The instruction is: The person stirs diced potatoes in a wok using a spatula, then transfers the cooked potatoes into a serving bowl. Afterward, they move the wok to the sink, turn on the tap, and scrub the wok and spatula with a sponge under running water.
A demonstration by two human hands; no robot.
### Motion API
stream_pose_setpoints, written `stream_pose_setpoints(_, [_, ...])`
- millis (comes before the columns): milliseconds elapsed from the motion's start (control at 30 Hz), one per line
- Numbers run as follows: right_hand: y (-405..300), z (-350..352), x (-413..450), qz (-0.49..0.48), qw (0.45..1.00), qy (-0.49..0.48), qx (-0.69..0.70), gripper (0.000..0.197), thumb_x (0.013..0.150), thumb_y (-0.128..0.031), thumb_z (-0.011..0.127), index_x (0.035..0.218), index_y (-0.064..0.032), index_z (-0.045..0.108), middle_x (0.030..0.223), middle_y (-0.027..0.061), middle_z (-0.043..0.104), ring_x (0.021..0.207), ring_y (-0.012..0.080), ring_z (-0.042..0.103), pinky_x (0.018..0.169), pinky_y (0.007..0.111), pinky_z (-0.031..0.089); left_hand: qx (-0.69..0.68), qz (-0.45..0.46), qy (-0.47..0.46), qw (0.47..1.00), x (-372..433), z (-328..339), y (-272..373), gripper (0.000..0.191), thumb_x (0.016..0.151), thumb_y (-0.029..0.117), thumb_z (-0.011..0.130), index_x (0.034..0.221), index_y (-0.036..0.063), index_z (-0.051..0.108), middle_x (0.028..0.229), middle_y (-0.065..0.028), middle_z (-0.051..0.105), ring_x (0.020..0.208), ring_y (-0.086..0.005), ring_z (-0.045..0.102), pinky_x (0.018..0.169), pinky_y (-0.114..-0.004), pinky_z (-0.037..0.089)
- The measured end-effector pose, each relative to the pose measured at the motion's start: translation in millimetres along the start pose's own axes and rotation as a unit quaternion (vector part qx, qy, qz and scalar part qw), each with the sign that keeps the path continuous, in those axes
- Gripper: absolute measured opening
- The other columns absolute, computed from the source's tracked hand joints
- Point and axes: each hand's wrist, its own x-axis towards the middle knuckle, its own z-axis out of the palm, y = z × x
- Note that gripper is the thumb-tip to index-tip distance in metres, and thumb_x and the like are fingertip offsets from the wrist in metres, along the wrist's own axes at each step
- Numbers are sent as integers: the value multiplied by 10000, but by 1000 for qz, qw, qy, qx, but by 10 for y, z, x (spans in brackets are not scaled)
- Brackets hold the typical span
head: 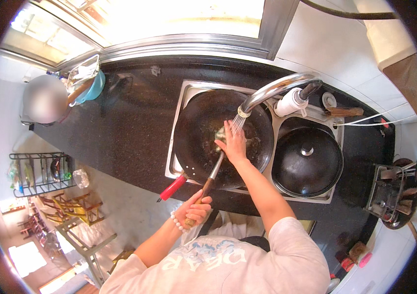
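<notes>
My left hand, with a white bead bracelet at the wrist, is closed around the wooden handle of a long-handled utensil. The utensil's metal shaft runs into a large dark wok with a red handle, set over the left sink basin. Water falls from the curved chrome faucet onto my right hand, whose fingers are extended over the utensil's head. Beside that hand lies a pale greenish thing, partly covered; whether the fingers grip it or the utensil's head is not clear.
A black lid with a knob covers a vessel over the right basin. Behind the sinks stands a white faucet filter. A light blue basin is at the counter's far left, a wire rack at the right. Windows line the back.
</notes>
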Motion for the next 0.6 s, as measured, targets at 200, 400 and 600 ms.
stream_pose_setpoints(200, [206, 254, 171, 136, 982, 84, 101, 558, 856, -522, 565, 1103, -22, 548, 1042, 222, 569, 957, 356, 569, 813, 450, 468, 8, -7, -3, 1000, -10, -14, -86, 367, 995, 399, 404, 871, 54, 426, 575, -1, 352, 389, -60, 345, 344, -204, 323])
stream_pose_setpoints(400, [160, 202, 363, 275, 946, 62, 159, 292, 889, -429, 531, 984, -157, 578, 765, 182, 644, 710, 415, 614, 621, 511, 470, 78, 28, 50, 995, -164, 22, -76, 400, 1000, 431, 363, 872, 64, 456, 559, 25, 368, 403, -43, 349, 339, -185, 306])
stream_pose_setpoints(600, [287, 231, 282, 66, 995, 80, -8, 283, 857, -272, 594, 1091, -116, 576, 1166, 129, 548, 1070, 350, 515, 820, 465, 451, 428, 211, 287, 831, -473, -16, -71, 330, 987, 433, 404, 908, 122, 480, 541, 28, 340, 384, -55, 290, 339, -205, 294])
